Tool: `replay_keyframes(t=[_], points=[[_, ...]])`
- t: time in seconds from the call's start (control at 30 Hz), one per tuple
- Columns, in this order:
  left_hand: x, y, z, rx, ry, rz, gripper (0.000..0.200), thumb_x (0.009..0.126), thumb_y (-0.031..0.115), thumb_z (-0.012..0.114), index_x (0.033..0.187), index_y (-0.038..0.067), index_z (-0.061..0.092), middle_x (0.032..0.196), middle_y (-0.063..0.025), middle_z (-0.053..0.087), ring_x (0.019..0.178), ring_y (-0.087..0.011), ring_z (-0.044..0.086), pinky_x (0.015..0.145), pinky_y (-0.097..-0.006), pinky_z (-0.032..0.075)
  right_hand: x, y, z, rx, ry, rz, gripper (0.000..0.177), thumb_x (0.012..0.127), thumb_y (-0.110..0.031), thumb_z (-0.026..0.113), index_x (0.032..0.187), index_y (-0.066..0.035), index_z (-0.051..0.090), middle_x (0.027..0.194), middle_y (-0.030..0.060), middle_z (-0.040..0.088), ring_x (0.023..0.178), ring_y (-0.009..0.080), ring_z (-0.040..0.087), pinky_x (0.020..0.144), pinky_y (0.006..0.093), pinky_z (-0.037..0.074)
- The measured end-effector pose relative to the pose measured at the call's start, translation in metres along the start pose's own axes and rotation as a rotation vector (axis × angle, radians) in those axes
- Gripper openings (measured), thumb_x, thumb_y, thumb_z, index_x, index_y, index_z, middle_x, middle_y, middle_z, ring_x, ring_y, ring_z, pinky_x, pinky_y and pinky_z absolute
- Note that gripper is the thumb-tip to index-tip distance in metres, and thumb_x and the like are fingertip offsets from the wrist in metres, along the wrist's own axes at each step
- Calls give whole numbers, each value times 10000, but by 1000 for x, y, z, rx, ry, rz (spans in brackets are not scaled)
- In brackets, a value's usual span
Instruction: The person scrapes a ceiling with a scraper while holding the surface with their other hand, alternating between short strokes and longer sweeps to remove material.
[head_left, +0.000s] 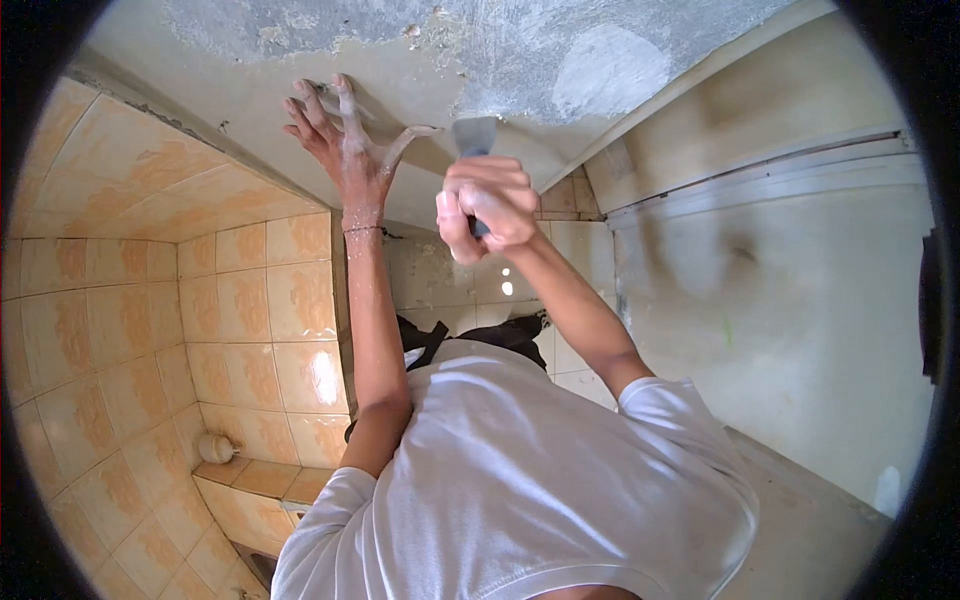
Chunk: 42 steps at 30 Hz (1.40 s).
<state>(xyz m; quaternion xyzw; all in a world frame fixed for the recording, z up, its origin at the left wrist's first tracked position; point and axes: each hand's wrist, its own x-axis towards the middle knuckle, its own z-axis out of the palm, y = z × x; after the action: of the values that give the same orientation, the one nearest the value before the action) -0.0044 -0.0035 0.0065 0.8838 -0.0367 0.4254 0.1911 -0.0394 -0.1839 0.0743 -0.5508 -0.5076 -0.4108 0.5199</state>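
My right hand is wrapped round the dark handle of a scraper. Its wide, somewhat blurred blade meets the wall at the lower border of a rough grey patch, where the paint is gone. To the left, my left hand rests on the painted part of the wall with its fingers spread and nothing in it. White dust covers its fingers and wrist. A dark thin band circles the left wrist.
Orange-patterned tiles cover the walls at left, above a tiled ledge with a small white round object. A pale door or panel stands at right, beside a frame edge. Floor tiles show below my arms.
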Motion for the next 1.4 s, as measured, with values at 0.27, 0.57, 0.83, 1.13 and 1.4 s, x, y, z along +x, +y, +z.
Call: replay_keyframes(t=[0.27,0.57,0.83,1.13,1.4], points=[[-2,-5,1,25,-18,5,1276,616,699,839,1615,138,278,1681,-242,61,1529,-496,29,1210,-661,68,1,-5,2,19,-26,49,287,736,136,491,569,-59,362,492,37,468,371,164,417,352,296,304],[-2,-4,3,7,6,12,1286,610,681,854,1617,134,270,1679,-248,60,1527,-501,24,1203,-672,74,7,-2,0,-45,-72,56,288,737,146,494,577,-45,350,494,32,441,369,180,413,348,315,309],[-3,-3,1,-7,-17,2,1278,616,668,858,1619,140,268,1677,-255,59,1529,-499,21,1203,-672,64,13,-1,0,-16,-6,8,305,746,137,479,580,-62,318,502,33,438,376,174,414,353,316,319],[-3,-5,4,9,-13,6,1271,627,669,850,1622,145,258,1679,-248,59,1530,-497,29,1210,-662,59,13,1,-1,-33,-50,17,296,754,123,507,590,-59,343,523,38,464,385,170,438,353,311,329],[-3,-3,2,3,-16,17,1241,650,666,840,1618,141,266,1682,-235,51,1532,-491,30,1212,-660,66,12,-7,5,-73,8,-6,304,746,129,537,597,-66,357,528,37,473,387,178,438,352,306,322]])
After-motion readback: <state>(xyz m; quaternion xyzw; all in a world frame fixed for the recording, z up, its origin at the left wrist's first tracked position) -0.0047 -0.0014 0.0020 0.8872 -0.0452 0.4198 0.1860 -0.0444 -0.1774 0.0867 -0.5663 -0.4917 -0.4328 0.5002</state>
